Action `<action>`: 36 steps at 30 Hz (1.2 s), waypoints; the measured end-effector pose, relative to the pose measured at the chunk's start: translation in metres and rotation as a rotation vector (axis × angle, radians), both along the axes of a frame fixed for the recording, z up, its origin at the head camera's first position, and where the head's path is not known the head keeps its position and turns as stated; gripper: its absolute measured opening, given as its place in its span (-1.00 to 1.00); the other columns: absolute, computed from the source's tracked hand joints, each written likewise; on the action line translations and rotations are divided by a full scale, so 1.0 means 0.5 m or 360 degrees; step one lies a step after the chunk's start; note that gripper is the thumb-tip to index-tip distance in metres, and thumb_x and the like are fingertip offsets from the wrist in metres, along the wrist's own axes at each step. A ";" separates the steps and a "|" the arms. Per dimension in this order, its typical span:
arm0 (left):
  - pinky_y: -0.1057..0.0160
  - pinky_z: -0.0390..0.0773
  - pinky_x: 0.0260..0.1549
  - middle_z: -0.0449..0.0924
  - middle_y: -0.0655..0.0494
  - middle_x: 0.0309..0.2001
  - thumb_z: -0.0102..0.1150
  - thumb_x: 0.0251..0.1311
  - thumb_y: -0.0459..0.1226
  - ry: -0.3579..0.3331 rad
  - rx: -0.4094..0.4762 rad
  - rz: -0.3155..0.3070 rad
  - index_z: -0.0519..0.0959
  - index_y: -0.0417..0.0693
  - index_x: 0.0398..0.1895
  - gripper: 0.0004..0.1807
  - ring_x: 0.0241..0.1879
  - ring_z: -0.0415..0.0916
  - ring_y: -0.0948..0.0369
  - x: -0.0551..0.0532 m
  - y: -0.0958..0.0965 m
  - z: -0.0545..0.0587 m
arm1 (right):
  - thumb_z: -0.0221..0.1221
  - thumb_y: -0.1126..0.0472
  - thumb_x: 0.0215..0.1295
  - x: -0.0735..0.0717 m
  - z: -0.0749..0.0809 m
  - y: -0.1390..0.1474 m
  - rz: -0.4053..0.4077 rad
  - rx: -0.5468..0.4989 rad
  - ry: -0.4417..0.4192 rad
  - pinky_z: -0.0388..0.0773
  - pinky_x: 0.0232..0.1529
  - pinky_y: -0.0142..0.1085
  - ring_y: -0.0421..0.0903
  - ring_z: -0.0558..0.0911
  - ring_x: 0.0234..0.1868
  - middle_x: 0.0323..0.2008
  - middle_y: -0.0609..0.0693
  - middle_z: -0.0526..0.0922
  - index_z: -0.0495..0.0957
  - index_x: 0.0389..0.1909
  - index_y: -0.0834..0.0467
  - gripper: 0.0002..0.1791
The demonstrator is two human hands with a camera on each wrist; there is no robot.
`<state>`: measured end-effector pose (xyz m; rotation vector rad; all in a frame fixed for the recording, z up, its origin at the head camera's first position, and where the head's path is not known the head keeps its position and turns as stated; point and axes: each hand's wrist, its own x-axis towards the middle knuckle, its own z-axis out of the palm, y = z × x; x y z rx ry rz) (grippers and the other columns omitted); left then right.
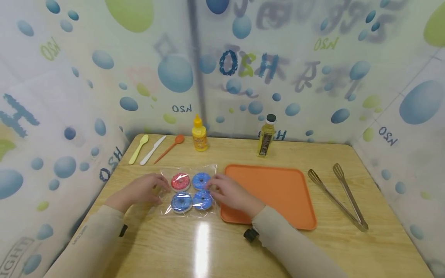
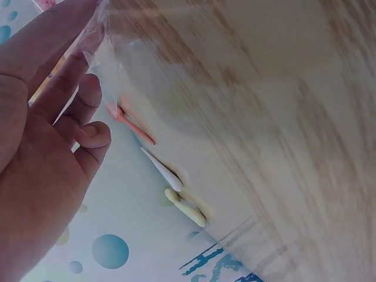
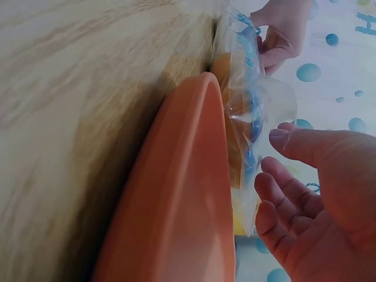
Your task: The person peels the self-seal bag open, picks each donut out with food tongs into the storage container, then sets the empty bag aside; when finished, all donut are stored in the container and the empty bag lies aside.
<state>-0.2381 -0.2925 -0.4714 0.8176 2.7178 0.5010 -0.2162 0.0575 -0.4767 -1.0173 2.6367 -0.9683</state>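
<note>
On the wooden table lies a clear plastic bag (image 1: 187, 170) of small toy-like donuts. One is a red-pink donut (image 1: 180, 182); three are blue, among them the lower-left blue donut (image 1: 181, 202). At the bag's left edge, my left hand (image 1: 147, 188) pinches the plastic between thumb and fingers; the wrist view shows the film (image 2: 108, 59) at its fingertips. My right hand (image 1: 229, 193) is at the bag's right side, over the left edge of an orange tray (image 1: 271, 189). In the right wrist view its thumb and loosely bent fingers (image 3: 294, 194) stand apart beside the film.
A yellow-green spoon (image 1: 139, 150), a white knife (image 1: 153, 150) and an orange spoon (image 1: 169, 149) lie at the back left. Behind the bag stands a yellow squeeze bottle (image 1: 199, 137); a dark-capped oil bottle (image 1: 265, 139) is further right. Metal tongs (image 1: 342, 200) lie right of the tray.
</note>
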 end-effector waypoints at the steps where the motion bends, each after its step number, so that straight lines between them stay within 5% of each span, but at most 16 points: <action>1: -0.22 0.52 0.19 0.69 0.08 0.01 0.63 -0.07 -0.30 0.0004 0.0003 -0.0009 0.77 0.12 -0.14 -0.64 0.10 0.60 -0.07 -0.001 0.000 0.000 | 0.22 0.21 0.48 -0.002 0.000 -0.002 0.0005 0.0007 0.0011 0.58 -0.03 -0.36 -0.20 0.56 -0.07 0.06 -0.08 0.56 0.64 0.13 -0.04 -0.73; 9: -0.24 0.48 0.24 0.68 0.05 0.07 0.62 -0.05 -0.30 -0.0032 -0.0039 0.0053 0.77 0.17 -0.13 -0.63 0.17 0.57 -0.10 0.001 0.002 0.006 | 0.23 0.20 0.49 -0.010 0.010 -0.021 0.0066 0.0128 0.0118 0.56 -0.01 -0.34 -0.18 0.52 -0.02 0.09 -0.06 0.54 0.67 0.20 -0.10 -0.66; 20: -0.25 0.47 0.25 0.67 0.06 0.08 0.63 -0.05 -0.29 -0.0060 -0.0054 0.0084 0.76 0.21 -0.13 -0.62 0.18 0.56 -0.10 -0.002 0.006 0.004 | 0.29 0.14 0.44 -0.011 0.000 -0.019 -0.0012 0.0210 0.0242 0.57 -0.02 -0.36 -0.22 0.52 -0.05 0.05 -0.12 0.55 0.74 -0.07 -0.11 -0.86; 29: -0.23 0.48 0.25 0.66 0.07 0.08 0.63 -0.08 -0.28 -0.0061 -0.0055 0.0073 0.75 0.24 -0.15 -0.62 0.18 0.56 -0.09 -0.001 0.006 -0.004 | 0.35 0.15 0.38 -0.011 -0.010 -0.015 -0.0106 0.0167 0.0310 0.54 -0.11 -0.39 -0.24 0.52 -0.13 -0.04 -0.17 0.59 0.76 -0.20 -0.10 -0.94; 36: -0.20 0.53 0.18 0.68 0.10 0.01 0.62 -0.09 -0.32 0.0044 -0.0001 -0.0021 0.77 0.14 -0.15 -0.63 0.10 0.60 -0.05 0.007 0.004 0.006 | 0.36 0.18 0.36 -0.004 -0.001 -0.005 -0.0144 0.0124 0.0310 0.57 -0.10 -0.33 -0.20 0.56 -0.11 -0.02 -0.16 0.60 0.74 -0.24 -0.09 -0.93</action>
